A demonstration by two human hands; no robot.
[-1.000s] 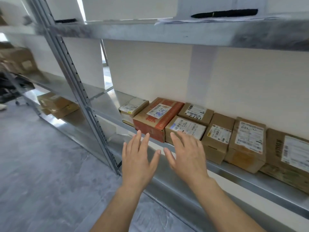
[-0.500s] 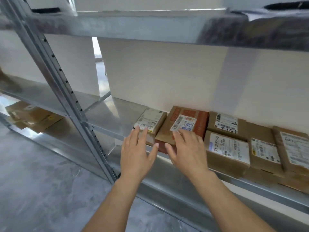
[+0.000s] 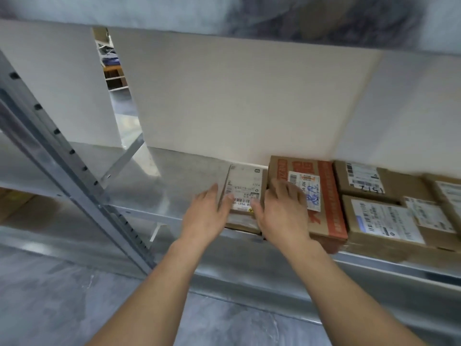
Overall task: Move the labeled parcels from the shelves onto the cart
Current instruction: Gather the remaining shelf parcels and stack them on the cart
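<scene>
Galvanised steel fills the left of the scene: a slanting upright post [image 3: 62, 156] punched with a row of holes, and behind it some brown boxes [image 3: 15, 206] on a lower level, too blurred to read. From the post a bare metal shelf [image 3: 174, 176] runs off to the right, backed by a white board [image 3: 237, 96]. A narrow gap [image 3: 112, 71] in the backing gives a glimpse of another room. Grey floor [image 3: 50, 308] lies below.

Further along the shelf, the person's left hand [image 3: 207, 216] reaches in against the left side of a small parcel [image 3: 245, 181] with a white barcode label. Its fingers are fairly straight and held close together along that edge, and the thumb lies across the near corner of the label. This parcel is the first in the row and sits at the shelf's front lip.

The right hand [image 3: 282, 213] comes in on the parcel's other side. Its fingers are loosely spread and nearly flat, lying over the seam between the small parcel and the red-and-brown parcel [image 3: 326, 211] pressed up beside it. Its thumb points in toward the small parcel's label. Both hands are smeared by motion, so I cannot tell whether either one has a real hold.

Right of the red-and-brown parcel, touching it, a brown parcel [image 3: 399, 183] with handwritten digits under its label sits at the back. A second brown parcel [image 3: 384, 221] with a large white label sits in front of it. More labelled parcels [image 3: 429, 213] carry on to the right edge of view, all resting on the shelf.
</scene>
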